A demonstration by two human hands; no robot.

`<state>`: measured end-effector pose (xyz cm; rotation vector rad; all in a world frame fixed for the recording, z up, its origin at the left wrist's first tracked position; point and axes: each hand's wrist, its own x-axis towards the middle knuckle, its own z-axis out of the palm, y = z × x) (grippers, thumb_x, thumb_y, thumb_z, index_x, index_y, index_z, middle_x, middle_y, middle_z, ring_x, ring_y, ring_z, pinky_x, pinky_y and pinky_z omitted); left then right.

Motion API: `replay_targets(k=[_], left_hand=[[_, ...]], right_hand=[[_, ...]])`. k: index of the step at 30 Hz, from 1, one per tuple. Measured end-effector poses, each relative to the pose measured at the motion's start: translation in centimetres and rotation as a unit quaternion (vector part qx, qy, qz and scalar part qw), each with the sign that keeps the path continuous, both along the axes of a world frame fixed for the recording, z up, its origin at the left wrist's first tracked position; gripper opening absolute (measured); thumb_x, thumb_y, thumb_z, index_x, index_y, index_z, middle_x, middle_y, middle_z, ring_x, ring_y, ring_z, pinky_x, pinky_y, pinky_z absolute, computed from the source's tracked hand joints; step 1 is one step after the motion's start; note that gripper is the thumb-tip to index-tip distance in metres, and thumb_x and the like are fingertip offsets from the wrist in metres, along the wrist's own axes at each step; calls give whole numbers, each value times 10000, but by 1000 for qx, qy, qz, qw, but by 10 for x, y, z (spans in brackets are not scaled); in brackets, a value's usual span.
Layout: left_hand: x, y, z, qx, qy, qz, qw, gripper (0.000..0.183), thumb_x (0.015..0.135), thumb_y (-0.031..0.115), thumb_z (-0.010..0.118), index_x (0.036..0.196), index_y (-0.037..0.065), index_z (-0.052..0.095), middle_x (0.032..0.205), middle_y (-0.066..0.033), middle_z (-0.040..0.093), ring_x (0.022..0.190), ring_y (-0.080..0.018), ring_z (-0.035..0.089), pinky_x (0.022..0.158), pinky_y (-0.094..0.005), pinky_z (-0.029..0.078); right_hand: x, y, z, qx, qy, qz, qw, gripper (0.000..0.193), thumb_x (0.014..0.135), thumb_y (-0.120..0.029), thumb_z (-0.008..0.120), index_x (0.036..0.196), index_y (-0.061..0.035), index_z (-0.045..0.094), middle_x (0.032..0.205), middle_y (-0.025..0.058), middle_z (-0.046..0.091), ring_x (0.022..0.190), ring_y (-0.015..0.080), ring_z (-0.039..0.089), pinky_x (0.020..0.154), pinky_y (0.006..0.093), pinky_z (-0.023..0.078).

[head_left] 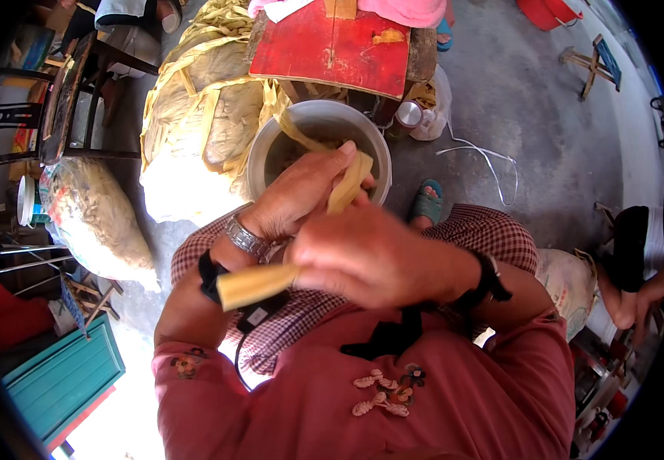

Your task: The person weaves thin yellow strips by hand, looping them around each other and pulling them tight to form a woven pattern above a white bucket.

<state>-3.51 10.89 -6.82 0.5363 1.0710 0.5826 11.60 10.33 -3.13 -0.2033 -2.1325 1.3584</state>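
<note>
A flat yellow strip [353, 181], its material not certain, runs through both my hands over a round metal pot [255, 165]. My left hand [299, 190], with a metal watch at the wrist, grips it with the thumb on top. My right hand [374, 253] is closed on it nearer to my body, slightly smeared by motion. The strip's loose end [255, 287] sticks out left of my right hand, over my left forearm. Another yellow band [295, 130] hangs over the pot's far rim. My hands hide part of the pot's brownish contents.
A large wrapped bundle [209, 123] tied with yellow strips stands left of the pot. Beyond the pot is a red-topped low table [328, 54]. A jar [408, 115] and plastic bag [435, 107] sit to its right. A white cord [489, 153] lies on the floor. Another person's arm [638, 299] shows at right.
</note>
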Motion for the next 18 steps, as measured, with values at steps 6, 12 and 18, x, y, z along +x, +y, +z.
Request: replay_targets(k=[6, 12, 18], left_hand=[[-19, 12, 20, 101, -50, 103, 988, 217, 958, 240, 535, 1019, 41, 600, 631, 44, 473, 443, -16, 323, 385, -176, 288], [-26, 1, 56, 254, 175, -43, 950, 142, 922, 166, 588, 989, 44, 618, 596, 76, 451, 478, -2, 355, 402, -174, 267], [-17, -6, 54, 353, 167, -83, 917, 145, 932, 133, 569, 955, 2, 625, 675, 54, 506, 552, -23, 419, 481, -179, 327]], right_hand=[[0, -36, -3, -178, 20, 46, 983, 172, 912, -198, 563, 863, -37, 529, 713, 115, 523, 626, 289, 556, 552, 386, 415], [16, 17, 0, -225, 48, -221, 948, 204, 973, -139, 448, 964, 17, 579, 935, 56, 626, 797, 81, 576, 663, 232, 481], [-2, 31, -12, -309, 108, -230, 917, 166, 964, -160, 483, 903, -16, 538, 720, -1, 495, 612, 47, 453, 536, 225, 390]])
